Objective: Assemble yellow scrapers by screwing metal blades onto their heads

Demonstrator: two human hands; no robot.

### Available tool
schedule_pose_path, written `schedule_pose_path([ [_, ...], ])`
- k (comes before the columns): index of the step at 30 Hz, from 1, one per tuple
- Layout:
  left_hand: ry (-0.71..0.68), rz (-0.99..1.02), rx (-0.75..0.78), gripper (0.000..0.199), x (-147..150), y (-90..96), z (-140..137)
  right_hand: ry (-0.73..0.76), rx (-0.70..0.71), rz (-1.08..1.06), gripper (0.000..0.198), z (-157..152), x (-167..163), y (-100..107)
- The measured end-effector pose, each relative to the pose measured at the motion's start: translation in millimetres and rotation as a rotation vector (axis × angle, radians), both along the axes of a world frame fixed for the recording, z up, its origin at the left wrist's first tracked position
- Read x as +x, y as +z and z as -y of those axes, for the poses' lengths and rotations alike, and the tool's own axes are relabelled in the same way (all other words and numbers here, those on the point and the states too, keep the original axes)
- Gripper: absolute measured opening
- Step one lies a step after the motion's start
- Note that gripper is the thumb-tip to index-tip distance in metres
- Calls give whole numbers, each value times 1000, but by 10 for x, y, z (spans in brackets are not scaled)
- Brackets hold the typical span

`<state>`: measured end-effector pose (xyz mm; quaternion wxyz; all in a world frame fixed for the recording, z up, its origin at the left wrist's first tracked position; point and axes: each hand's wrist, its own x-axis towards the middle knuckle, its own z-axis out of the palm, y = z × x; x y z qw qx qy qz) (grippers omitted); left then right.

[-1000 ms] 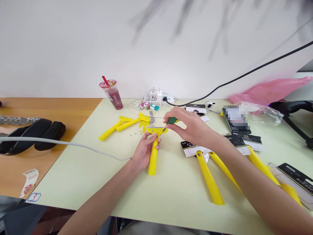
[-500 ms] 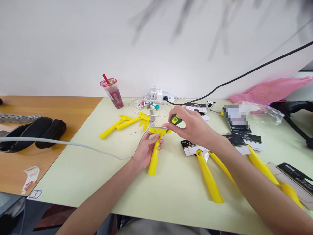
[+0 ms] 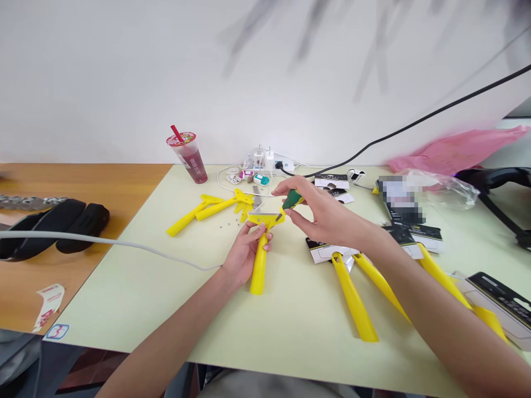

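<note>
A yellow scraper (image 3: 259, 265) with a metal blade along its head is held in my left hand (image 3: 245, 249), fingers wrapped round its neck. My right hand (image 3: 317, 213) grips a short green-and-yellow screwdriver (image 3: 292, 200) between thumb and fingers. Its tip points down at the right side of the scraper's head; whether it sits in a screw I cannot tell. Beyond the left hand lie loose yellow scraper parts (image 3: 218, 209), a metal blade strip (image 3: 257, 198) and several small screws (image 3: 229, 224).
More yellow scrapers (image 3: 354, 301) with black-and-white cards lie at the right. A drink cup (image 3: 191, 160) stands at the back left. Against the wall sits a power strip (image 3: 286, 164) with cables. A phone (image 3: 396, 199) and pink plastic bag (image 3: 452, 149) are back right; a white cable (image 3: 145, 250) crosses the left.
My right hand has turned the screwdriver, which now leans further over, and its fingers have shifted. The tip has moved a little left on the scraper head. My left hand keeps its hold.
</note>
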<state>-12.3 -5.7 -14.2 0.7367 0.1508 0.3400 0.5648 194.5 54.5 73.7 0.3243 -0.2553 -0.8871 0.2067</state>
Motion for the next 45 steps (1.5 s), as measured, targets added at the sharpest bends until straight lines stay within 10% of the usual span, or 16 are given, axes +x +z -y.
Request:
schedule_pose_path([
  [23, -17, -49, -2, 45, 19, 16, -1, -107, 78, -46, 26, -104, -11, -123],
  [30, -13, -50, 68, 49, -13, 52, -29, -132, 335, 36, 26, 40, 23, 33],
  [37, 57, -136, 299, 51, -13, 327, 11, -30, 733, -124, 40, 256, 45, 226],
  [45, 169, -371, 605, 43, 167, 864, -71, -21, 823, -328, 57, 337, 174, 432],
])
